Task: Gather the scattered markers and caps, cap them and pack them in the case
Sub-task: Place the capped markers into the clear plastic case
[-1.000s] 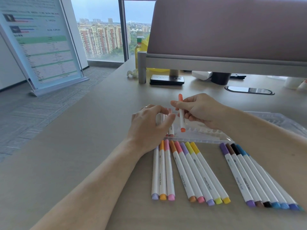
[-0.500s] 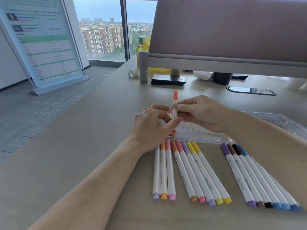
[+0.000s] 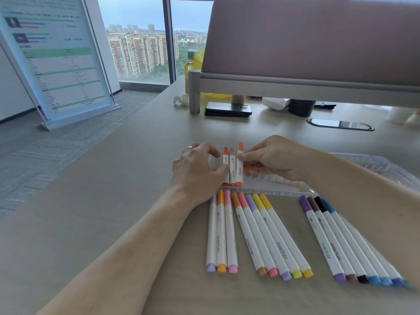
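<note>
A clear plastic marker case (image 3: 272, 186) lies open on the desk. At its left end lie a red marker (image 3: 226, 160), a dark pink marker (image 3: 232, 169) and an orange marker (image 3: 240, 169), side by side. My right hand (image 3: 272, 159) pinches the orange marker near its top cap. My left hand (image 3: 197, 169) touches the red marker with thumb and fingertips. In front of the case lie capped markers in three groups: three on the left (image 3: 221, 233), several in the middle (image 3: 270, 235) and several on the right (image 3: 345, 242).
The case's clear lid (image 3: 377, 164) extends to the right behind my right forearm. A grey desk divider (image 3: 306, 53) with a metal leg (image 3: 194, 92) stands at the back, with a black device (image 3: 228, 109), a dark cup (image 3: 301, 108) and a cable port (image 3: 339, 124).
My right hand brought the orange marker down from the air and to the left into the case, beside the two red-toned markers. My left hand shifted slightly to steady them.
</note>
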Tool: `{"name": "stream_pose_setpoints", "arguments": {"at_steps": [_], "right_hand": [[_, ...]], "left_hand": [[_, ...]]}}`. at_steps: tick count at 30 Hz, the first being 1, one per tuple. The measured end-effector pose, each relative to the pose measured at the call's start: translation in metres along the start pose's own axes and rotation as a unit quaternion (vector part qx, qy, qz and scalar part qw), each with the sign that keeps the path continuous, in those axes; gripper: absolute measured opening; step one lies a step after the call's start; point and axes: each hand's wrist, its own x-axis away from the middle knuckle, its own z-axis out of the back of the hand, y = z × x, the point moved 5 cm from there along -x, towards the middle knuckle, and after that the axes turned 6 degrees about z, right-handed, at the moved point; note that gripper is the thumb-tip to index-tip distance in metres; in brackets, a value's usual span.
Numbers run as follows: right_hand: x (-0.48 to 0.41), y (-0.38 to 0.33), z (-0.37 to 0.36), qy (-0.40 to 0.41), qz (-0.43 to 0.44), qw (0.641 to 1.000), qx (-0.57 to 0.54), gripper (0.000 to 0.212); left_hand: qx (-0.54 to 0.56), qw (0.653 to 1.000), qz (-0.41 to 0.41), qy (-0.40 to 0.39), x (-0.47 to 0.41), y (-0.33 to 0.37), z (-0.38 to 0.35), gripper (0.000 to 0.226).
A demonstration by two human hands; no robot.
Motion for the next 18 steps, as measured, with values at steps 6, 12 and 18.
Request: {"name": "stream_pose_setpoints", "arguments": {"at_steps": [6, 12, 18], "right_hand": [[-0.0022, -0.0004, -0.0005, 0.018, -0.010, 1.000, 0.010, 0.023], [0.0005, -0.0008, 0.0046, 0.054, 0.015, 0.996, 0.063, 0.018], [0.0013, 0.0010, 0.0055, 0.041, 0.026, 0.995, 0.087, 0.021]], "left_hand": [[0.009, 1.000, -0.015, 0.001, -0.0002, 0.0005, -0.0009, 0.031], [-0.015, 0.998, -0.052, -0.023, 0.0014, 0.0012, -0.0052, 0.049], [-0.032, 0.996, -0.066, -0.040, 0.0006, 0.0014, -0.0094, 0.056]]}}
